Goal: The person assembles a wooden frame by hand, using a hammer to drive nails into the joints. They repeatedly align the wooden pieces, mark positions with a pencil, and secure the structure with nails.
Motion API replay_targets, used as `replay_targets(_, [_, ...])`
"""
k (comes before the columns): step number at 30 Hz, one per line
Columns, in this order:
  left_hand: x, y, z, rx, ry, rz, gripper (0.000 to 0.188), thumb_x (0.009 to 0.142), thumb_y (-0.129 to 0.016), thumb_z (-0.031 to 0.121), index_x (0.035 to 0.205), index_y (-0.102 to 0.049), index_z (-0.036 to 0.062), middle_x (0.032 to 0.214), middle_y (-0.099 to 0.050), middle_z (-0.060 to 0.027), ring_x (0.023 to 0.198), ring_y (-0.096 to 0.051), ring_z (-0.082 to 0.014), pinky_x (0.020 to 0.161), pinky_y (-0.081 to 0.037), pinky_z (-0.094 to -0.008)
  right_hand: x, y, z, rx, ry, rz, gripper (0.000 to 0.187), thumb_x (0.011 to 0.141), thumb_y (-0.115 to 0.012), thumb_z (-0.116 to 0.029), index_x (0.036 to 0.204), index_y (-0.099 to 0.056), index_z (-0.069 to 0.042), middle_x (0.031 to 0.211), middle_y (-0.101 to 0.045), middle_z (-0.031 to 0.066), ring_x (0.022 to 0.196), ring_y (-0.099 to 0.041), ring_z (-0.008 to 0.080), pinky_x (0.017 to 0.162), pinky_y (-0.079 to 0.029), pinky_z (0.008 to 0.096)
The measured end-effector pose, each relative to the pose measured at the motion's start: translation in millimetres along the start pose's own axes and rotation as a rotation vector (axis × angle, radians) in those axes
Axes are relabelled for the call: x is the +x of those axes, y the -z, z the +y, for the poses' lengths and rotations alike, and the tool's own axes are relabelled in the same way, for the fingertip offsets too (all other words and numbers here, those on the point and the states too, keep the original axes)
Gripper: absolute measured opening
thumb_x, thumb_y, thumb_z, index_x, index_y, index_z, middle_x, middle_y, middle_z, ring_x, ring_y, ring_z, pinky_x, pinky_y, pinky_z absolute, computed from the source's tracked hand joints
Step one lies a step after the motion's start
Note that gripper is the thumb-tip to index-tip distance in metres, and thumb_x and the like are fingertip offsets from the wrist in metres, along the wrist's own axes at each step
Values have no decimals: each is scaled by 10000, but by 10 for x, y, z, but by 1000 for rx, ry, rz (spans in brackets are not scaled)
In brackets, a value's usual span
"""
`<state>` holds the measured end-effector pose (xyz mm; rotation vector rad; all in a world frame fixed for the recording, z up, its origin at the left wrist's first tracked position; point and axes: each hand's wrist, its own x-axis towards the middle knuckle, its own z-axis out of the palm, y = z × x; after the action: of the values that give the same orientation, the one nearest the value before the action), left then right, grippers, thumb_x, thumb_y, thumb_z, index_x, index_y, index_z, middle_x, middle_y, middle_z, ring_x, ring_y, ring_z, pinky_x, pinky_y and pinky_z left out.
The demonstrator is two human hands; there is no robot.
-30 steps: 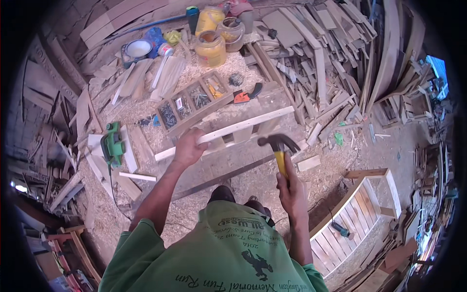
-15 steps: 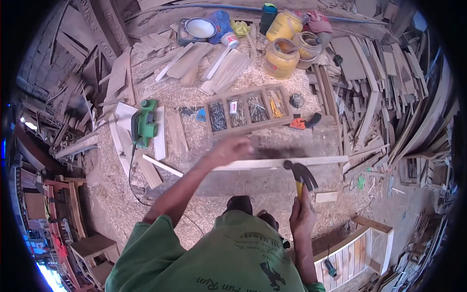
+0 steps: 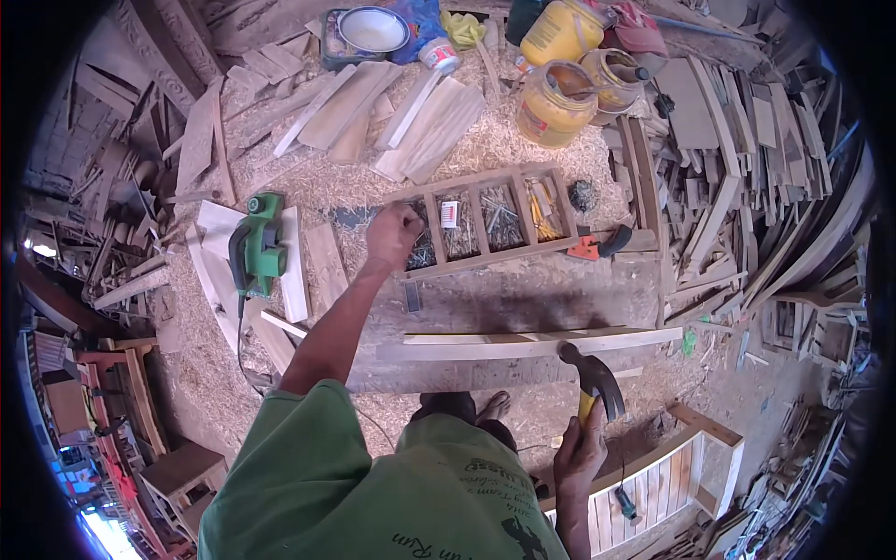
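Note:
My left hand is at the left end of a divided wooden tray, its fingers curled together over the leftmost compartment of dark nails. Whether a nail is between the fingertips is hidden. Other compartments hold a small white-and-red box, more nails and yellow sticks. My right hand grips the yellow handle of a claw hammer, low on the right. The hammer's dark head is close to the right part of a long pale wooden strip lying across the bench.
A green electric planer rests on boards to the left, its cord trailing nearer. Yellow jars, loose boards and a white bowl are farther back. An orange-and-black tool lies right of the tray; a slatted wooden frame stands lower right.
My left hand has moved from above the wooden strip, up and left, to the tray's leftmost compartment. The hammer, still in my right hand, sits slightly lower and farther right in view.

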<state>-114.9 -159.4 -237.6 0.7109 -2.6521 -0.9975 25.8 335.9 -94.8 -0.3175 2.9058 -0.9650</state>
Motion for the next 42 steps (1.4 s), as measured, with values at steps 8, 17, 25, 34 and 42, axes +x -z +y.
replay_targets(8, [115, 180, -80, -799, 275, -133, 64, 1051, -744, 131, 1050, -701, 83, 964, -767, -41, 788, -685, -102, 705, -557, -282, 59, -77, 133, 116, -103, 21, 527, 1077, -644, -76, 1585, -555, 33, 1227, -749, 356, 1051, -773, 525, 870, -625, 508])
replay_targets(17, [-436, -13, -595, -1226, -151, 35, 370, 1061, -768, 282, 1357, -691, 73, 1087, -764, -55, 951, -733, -170, 855, -632, -373, 65, -177, 509, 74, -9, -136, 479, 1168, -544, -114, 1645, -543, -65, 1346, -769, 242, 1020, -808, 296, 871, -652, 398])
replay_targets(25, [-1863, -238, 864, -65, -124, 347, 218, 932, -623, 113, 1144, -669, 92, 958, -715, -188, 978, -699, -458, 872, -557, -575, 323, -1117, 1064, 444, 48, -438, 493, 1155, -557, -158, 1648, -582, -139, 1052, -743, 62, 726, -600, 149, 604, -470, 335])
replay_targets(34, [-2902, -1367, 482, -181, -184, 385, 351, 892, -726, 276, 1200, -767, 113, 1260, -761, -146, 1215, -709, -390, 1036, -575, -518, -420, -1490, 2268, 728, -345, -624, 452, 1171, -549, -187, 1614, -617, -129, 1115, -746, 68, 755, -621, 148, 616, -483, 327])
replay_targets(42, [-2363, -750, 844, -200, -281, 277, 149, 850, -683, 12, 963, -678, 108, 963, -695, -130, 966, -650, -400, 847, -524, -516, -974, -120, 1549, 209, -231, -560, 626, 1098, -677, -265, 1692, -500, -174, 802, -742, 127, 707, -741, 232, 662, -576, 434])
